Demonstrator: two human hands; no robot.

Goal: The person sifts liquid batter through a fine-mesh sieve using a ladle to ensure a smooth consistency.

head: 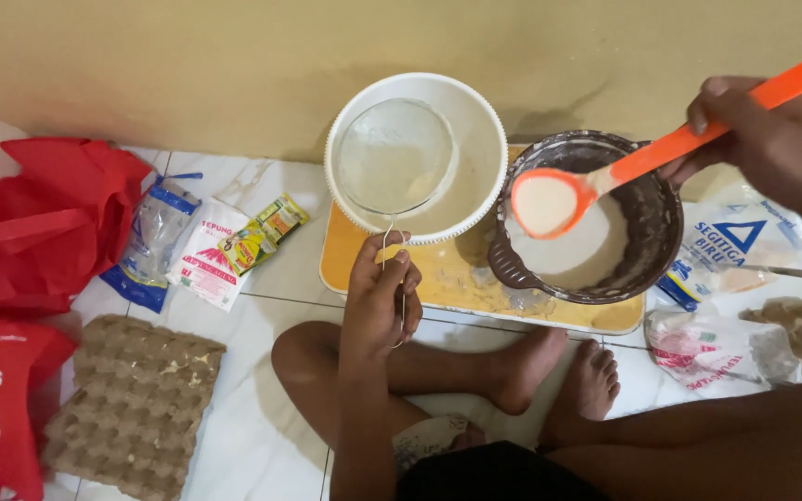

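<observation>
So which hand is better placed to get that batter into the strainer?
Right. The right hand already holds the orange ladle, loaded with pale batter, above the dark bowl. The left hand holds the strainer over the white bowl.

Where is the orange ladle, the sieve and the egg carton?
orange ladle [549,202], head view, on the scoop full of pale batter.
sieve [394,156], head view, on the round mesh over the white bowl.
egg carton [132,404], head view, on the middle of the brown tray on the floor.

Bowls [417,153] crowding tray [341,264] (floor littered)
</observation>
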